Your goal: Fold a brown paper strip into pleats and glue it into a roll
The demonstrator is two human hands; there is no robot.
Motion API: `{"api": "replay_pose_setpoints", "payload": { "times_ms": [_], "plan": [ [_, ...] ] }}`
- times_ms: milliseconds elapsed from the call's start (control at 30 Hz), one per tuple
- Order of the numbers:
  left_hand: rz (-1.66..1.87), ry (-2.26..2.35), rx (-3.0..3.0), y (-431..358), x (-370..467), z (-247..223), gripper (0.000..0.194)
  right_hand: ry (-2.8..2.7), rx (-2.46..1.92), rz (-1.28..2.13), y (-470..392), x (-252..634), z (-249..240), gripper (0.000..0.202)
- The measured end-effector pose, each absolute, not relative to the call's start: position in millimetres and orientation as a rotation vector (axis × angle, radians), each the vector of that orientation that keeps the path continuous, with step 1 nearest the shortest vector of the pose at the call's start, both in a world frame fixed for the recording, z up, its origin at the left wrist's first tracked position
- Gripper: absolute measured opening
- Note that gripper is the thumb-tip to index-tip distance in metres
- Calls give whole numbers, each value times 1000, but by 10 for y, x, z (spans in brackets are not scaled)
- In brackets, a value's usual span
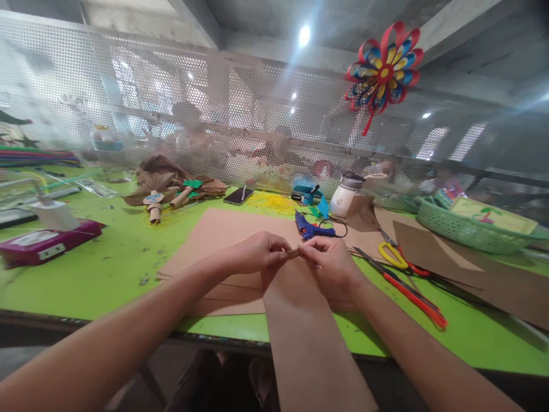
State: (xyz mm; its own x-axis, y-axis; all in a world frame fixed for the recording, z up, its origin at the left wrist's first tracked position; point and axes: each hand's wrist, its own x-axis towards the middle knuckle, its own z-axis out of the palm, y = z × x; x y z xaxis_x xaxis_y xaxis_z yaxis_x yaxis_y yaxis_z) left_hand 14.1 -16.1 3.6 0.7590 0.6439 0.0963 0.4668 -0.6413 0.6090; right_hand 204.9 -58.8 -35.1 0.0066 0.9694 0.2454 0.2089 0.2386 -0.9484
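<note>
A long strip of brown paper (302, 326) runs from my hands down over the table's front edge. Its far end is folded or rolled narrow, and both hands pinch that end. My left hand (263, 252) grips the left side of the fold between thumb and fingers. On the right side, the thumb and fingertips of my right hand (332, 257) close on the same fold. Beneath them lies a stack of brown paper sheets (210, 240). A blue glue gun (311, 227) rests just beyond my right hand.
Right of my hands lie yellow-handled scissors (392, 256) and a red-handled cutter (416, 300). Farther back are a white jug (344, 195), a phone (238, 195) and a green basket (467, 229). At left sit paper crafts (155, 197) and a purple power strip (51, 243).
</note>
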Motion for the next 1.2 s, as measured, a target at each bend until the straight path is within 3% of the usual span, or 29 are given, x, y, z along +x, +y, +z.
{"api": "replay_pose_setpoints", "payload": {
  "times_ms": [367,667,1200],
  "plan": [
    [269,847,2273,-62,14,21,22,-1452,-1226,827,-567,2072,-316,25],
    [281,751,2238,-53,11,35,23,-1378,-1128,1236,-631,2067,-237,31],
    [263,699,2101,-50,23,25,23,-1318,-1167,1104,-562,2118,-305,33]
  ]
}}
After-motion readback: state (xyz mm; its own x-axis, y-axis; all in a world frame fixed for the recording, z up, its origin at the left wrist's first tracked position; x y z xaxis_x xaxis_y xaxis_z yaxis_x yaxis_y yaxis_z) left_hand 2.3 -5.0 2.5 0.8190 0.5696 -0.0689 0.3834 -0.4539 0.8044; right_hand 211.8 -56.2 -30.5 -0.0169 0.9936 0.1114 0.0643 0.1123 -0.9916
